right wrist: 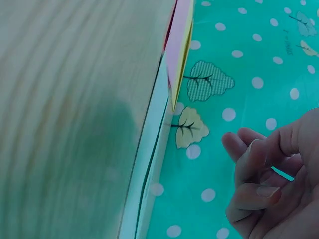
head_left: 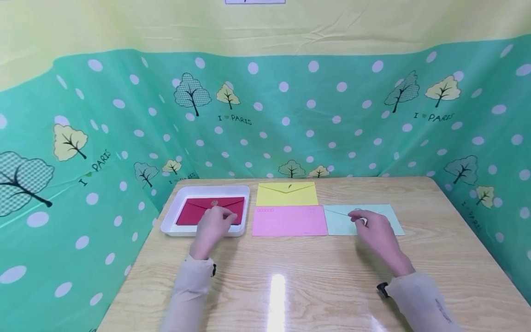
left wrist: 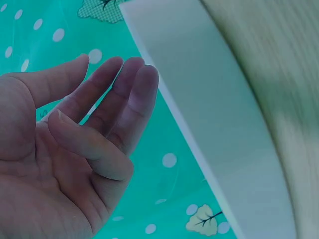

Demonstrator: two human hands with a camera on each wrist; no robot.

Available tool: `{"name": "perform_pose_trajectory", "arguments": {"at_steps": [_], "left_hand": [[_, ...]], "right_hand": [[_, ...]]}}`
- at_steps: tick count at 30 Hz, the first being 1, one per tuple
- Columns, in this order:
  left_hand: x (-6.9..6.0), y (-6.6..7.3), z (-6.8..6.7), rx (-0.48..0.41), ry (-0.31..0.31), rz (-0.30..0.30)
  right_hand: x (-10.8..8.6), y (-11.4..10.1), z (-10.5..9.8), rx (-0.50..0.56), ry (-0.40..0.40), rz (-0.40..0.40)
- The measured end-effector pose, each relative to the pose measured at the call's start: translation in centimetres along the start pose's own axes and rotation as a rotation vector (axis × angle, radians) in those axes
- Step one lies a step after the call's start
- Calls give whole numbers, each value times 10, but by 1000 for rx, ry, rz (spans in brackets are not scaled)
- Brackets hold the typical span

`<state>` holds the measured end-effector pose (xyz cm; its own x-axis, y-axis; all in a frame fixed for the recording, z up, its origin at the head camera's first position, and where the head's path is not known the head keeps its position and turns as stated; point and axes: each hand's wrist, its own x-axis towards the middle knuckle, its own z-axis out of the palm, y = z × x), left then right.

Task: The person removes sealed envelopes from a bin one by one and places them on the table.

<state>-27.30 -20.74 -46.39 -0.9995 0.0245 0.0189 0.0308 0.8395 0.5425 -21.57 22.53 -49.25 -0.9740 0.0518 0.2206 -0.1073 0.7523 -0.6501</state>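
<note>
My left hand (head_left: 212, 229) hovers over the front of a white tray (head_left: 169, 225), above a dark red envelope (head_left: 191, 215) that lies flap side up inside it. In the left wrist view, that hand (left wrist: 94, 134) has relaxed, bent fingers and holds nothing, with the tray's white side (left wrist: 214, 109) beside it. Above a mint green envelope (head_left: 387, 221) at the right is my right hand (head_left: 378, 234). The right wrist view shows this hand (right wrist: 279, 184) loosely curled and empty, apart from the mint envelope (right wrist: 149, 144).
Between the tray and the mint envelope, a pink envelope (head_left: 290, 222) lies on the wooden table (head_left: 323, 276), with a yellow envelope (head_left: 286, 195) directly behind it. A green, dotted cloth (head_left: 298, 124) with printed trees hangs behind and at both sides of the table.
</note>
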Motion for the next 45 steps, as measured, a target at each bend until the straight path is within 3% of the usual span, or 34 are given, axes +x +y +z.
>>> {"name": "perform_pose_trajectory", "arguments": {"at_steps": [12,29,35,45], "left_hand": [[10,2,-38,12,-4,15],[19,-4,-80,101,28,62],[25,-3,-94,96,36,80],[39,-4,-111,184,-56,-31]], "right_hand": [[23,-29,13,44,4,-37],[47,-73,32,123,-35,-80],[57,-89,39,154,-47,-101],[70,-115,41,176,-34,-156]]}}
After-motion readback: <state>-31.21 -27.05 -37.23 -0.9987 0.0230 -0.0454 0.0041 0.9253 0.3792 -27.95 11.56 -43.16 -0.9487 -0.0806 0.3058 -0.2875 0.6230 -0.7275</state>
